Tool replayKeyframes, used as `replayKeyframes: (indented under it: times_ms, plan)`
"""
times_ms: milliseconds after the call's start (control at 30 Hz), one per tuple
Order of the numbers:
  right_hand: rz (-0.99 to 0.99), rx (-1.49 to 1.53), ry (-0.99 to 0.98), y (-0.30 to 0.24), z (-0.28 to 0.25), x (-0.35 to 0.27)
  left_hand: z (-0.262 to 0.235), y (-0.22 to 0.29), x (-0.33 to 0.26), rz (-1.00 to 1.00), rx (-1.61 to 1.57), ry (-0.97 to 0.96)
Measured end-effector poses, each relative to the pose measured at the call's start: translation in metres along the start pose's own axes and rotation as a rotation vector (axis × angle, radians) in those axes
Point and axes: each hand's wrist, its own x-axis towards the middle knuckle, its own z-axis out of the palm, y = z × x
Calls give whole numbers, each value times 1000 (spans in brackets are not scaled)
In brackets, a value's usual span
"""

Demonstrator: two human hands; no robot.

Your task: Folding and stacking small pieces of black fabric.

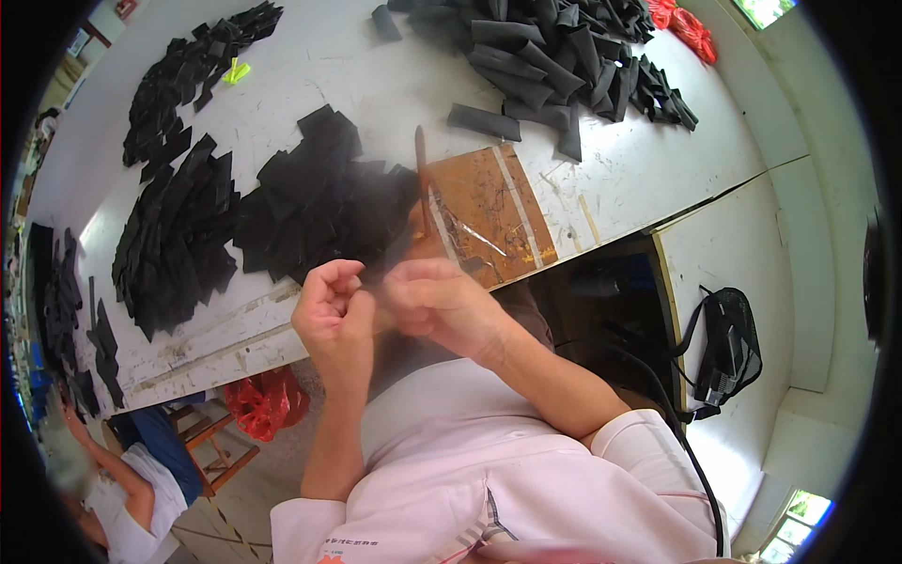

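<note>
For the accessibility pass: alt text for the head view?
A person's left hand and right hand meet at a white table edge, beside a brown board and piles of black fabric pieces.

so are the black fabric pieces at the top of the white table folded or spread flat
Folded: the black fabric pieces on the white table look like narrow doubled strips, heaped loosely across one another.

Both forearms rise from below; the left hand (331, 305) and right hand (442, 305) meet, fingers (343, 274) curled inward, nearly touching.
</note>
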Motion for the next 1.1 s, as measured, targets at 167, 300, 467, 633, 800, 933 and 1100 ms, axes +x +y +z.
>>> replayKeyframes:
  times_ms: [167, 300, 467, 633, 800, 933, 1100]
  plan:
    - [-137, -500, 10, -6, 1, 1, -1, -2, -1, 49, -94, 72]
    - [-181, -388, -56, -10, -1, -9, -3, 21, -9, -271, -620, -264]
    - [-236, -304, -268, -10, 9, -13, -8, 36, -17, -307, -780, -685]
    - [-512, -611, -147, -27, 13, -13, 16, 34, -22, 252, 123, -151]
    - [-775, -1122, 26, -59, 46, -22, 37, 61, -7, 223, -34, -76]
    - [-717, -1091, 63, -95, 75, -22, 37, 93, 25, -113, -785, -536]
    - [-411, -941, -7, -125, 67, 2, 42, 92, 59, -524, -1480, -713]
